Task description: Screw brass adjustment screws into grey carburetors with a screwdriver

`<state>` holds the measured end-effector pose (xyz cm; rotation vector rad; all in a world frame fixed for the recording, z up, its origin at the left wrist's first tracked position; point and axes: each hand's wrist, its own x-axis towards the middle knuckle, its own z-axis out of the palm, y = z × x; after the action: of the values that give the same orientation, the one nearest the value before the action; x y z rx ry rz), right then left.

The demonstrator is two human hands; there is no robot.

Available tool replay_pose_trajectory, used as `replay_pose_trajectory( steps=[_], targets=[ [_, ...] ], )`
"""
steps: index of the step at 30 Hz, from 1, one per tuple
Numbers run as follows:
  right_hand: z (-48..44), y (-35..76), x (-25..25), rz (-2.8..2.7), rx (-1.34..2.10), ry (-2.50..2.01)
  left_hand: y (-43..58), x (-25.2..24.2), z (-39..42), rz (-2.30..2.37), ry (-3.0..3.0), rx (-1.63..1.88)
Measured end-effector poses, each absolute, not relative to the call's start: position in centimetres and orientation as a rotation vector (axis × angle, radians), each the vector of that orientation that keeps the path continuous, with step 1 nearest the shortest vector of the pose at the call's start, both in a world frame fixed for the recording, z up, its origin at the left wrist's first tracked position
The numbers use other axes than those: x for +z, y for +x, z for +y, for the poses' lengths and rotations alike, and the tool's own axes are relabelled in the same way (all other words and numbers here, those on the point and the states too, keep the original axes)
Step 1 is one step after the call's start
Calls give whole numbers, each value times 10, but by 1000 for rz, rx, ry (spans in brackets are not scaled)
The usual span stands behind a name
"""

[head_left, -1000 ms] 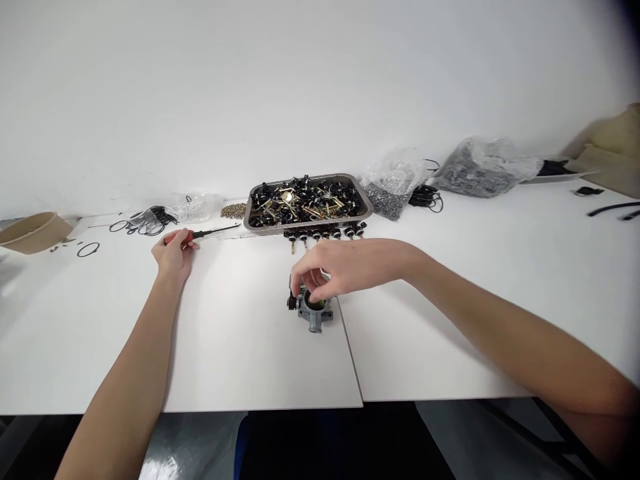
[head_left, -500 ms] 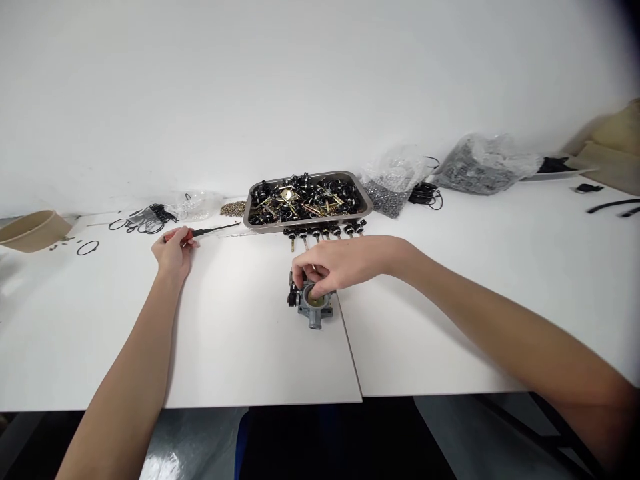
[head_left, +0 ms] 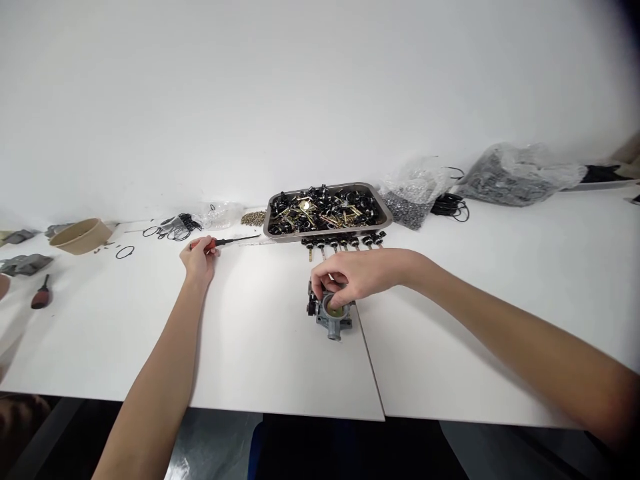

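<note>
My left hand (head_left: 199, 259) is closed round the red handle of a screwdriver (head_left: 233, 240), whose dark shaft points right, toward a small heap of brass screws (head_left: 253, 218). On the white table in front of me sits a grey metal throttle body (head_left: 334, 327) with a round bore facing up and a black fitting on its left side. A brass-coloured disc (head_left: 338, 311) shows inside the bore. My right hand (head_left: 345, 275) grips the throttle body from above, fingers curled at its far rim and thumb in the bore. Part of the far side is hidden under that hand.
Behind the hands, a metal tray (head_left: 327, 235) holds many black and brass shaft parts; several similar shafts (head_left: 345, 241) lie in a row before it. Plastic bags (head_left: 520, 175) stand along the wall. Leftward are a tan bowl (head_left: 83, 239), black rings (head_left: 125, 252) and another screwdriver (head_left: 43, 293).
The view has turned left, so everything sits further right and another screwdriver and grey parts appear at left. Both hands keep nearly the same grip and place.
</note>
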<state>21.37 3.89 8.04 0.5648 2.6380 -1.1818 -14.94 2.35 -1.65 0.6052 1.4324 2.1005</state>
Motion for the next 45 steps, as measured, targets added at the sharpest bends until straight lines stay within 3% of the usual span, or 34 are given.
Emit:
replay_pose_trajectory(
  steps=[18,29,35,45],
  targets=[
    [43,214,77,2618,-1246,503,-153,-4,18,1325,367,2115],
    [50,208,66,2550,-1707,509,-132,16,16,1291,560,2174],
    [33,201,64,2811,-1390,505,-143,0,18,1446,478,2219],
    [26,196,60,2845,-1287,537,-138,-8,22,1457,505,2138]
  ],
)
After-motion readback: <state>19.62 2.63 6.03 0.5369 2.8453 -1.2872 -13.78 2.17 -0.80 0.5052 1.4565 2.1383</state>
